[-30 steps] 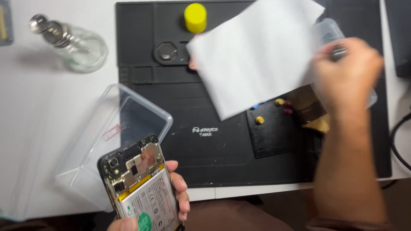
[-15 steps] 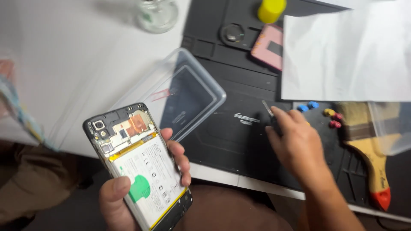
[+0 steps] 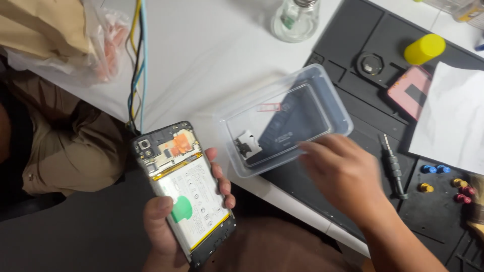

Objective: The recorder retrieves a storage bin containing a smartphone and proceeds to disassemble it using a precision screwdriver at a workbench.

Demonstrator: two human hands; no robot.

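My left hand [image 3: 171, 226] sits in the lower middle of the frame with its grip closed around an opened phone [image 3: 184, 189]: thumb pressed on the battery face, fingers wrapped round the far edge. The phone is held clear of the tabletop [image 3: 212, 55], over my lap, with its back cover off and its insides turned up toward the camera, which I judge is so the battery with its green sticker and the board with the orange patch near the top stay readable and nothing loose drops out.

My right hand [image 3: 345, 174] is at right of centre, blurred, fingers loosely spread and pointing left; its grip looks empty, closed on nothing I can make out. It hovers at the near edge of a clear plastic tray [image 3: 333, 98], which lies partly on the white tabletop and partly on the black work mat [image 3: 353, 50]. A small white-and-black part [image 3: 247, 143] lies in the tray's lower left corner, probably kept there so it cannot roll away.

Just right of that hand a small screwdriver [image 3: 393, 163] lies on the mat, handy to it. Coloured knobs [image 3: 433, 169] sit in the lower right. Toward the upper right are a pink flat piece [image 3: 411, 93], a yellow cylinder [image 3: 424, 49] and a white sheet of paper [image 3: 454, 126]. A glass bottle [image 3: 295, 20] stands at the top, and coloured wires [image 3: 137, 60] hang down at upper left.
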